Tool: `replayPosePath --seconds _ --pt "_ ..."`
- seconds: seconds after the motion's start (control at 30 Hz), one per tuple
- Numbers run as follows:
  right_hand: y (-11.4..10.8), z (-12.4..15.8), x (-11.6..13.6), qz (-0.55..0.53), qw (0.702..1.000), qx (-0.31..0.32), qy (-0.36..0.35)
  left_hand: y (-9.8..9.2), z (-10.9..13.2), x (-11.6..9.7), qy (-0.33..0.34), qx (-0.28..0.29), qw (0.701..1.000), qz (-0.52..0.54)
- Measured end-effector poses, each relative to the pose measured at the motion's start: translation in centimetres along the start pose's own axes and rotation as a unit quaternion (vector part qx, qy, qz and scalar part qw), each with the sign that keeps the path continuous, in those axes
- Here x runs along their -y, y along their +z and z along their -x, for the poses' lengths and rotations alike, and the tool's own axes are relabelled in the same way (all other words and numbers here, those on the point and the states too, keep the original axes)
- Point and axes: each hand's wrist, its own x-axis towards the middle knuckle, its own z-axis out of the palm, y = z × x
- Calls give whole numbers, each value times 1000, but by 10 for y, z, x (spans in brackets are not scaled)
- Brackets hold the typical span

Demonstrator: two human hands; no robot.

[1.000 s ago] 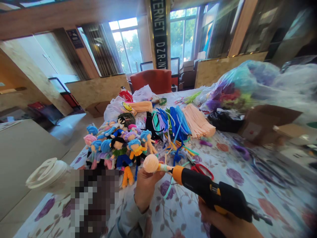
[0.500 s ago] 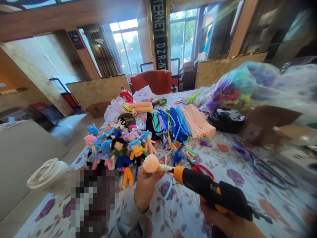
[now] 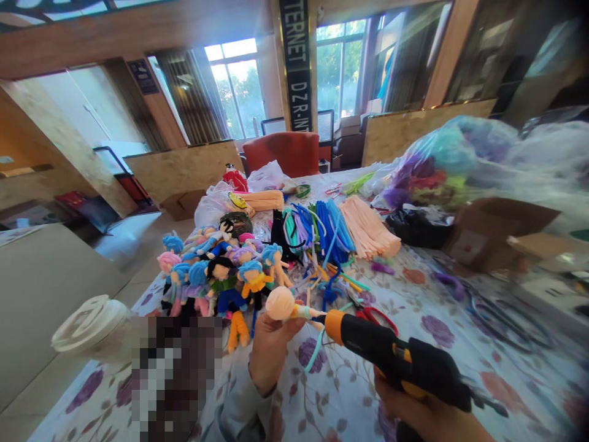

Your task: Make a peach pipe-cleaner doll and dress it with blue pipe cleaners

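Note:
Pinched in my left hand [image 3: 271, 350] is a small unfinished doll with a round, peach-coloured head [image 3: 280, 304]; its narrow body, wrapped in yellow and mint, points right. My right hand [image 3: 423, 408] grips a black and orange glue gun [image 3: 405, 356] by its handle, partly out of view below. The gun's nozzle points left at the end of the doll's body; whether they touch I cannot tell. A loose mint fuzzy strip [image 3: 315, 353] hangs or lies just below the nozzle. Behind my left hand, several fuzzy dolls [image 3: 221, 270] are piled together.
Bundles of blue fuzzy stems [image 3: 322, 227] and peach stems [image 3: 368, 227] lie beyond my hands. Red-handled scissors [image 3: 380, 319] rest behind the gun. Larger scissors [image 3: 501, 319], a cardboard box [image 3: 497, 233] and plastic bags [image 3: 460, 153] occupy the right; a lidded white cup [image 3: 94, 325] stands left.
The glue gun has shifted very slightly right, its nozzle drawing back a little from the doll's body. My left hand and the doll stay nearly still.

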Motion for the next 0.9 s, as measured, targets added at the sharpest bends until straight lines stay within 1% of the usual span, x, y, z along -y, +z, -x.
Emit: replayPosePath --seconds 0.23,0.37,0.47,0.53,0.67,0.8,0.9 --pt "-6 -1 6 23 1000 1 -18 -1 0 0 2 6 1000 5" --pt "-9 1 11 15 999 7 -29 0 1 -1 2 2 1000 -2" --pt "-11 1 14 3 999 -2 -36 -1 1 -1 4 2 1000 -2" --pt "-11 1 15 -1 999 -6 -32 -1 1 -1 1 2 1000 0" --pt "-7 0 13 8 1000 8 -18 0 2 -2 -3 3 1000 7" --pt "-6 -1 10 4 999 -1 -40 2 1 -2 -6 -2 1000 22" --pt "-5 -2 9 2 999 -1 -37 2 1 -2 -2 -1 1000 26"
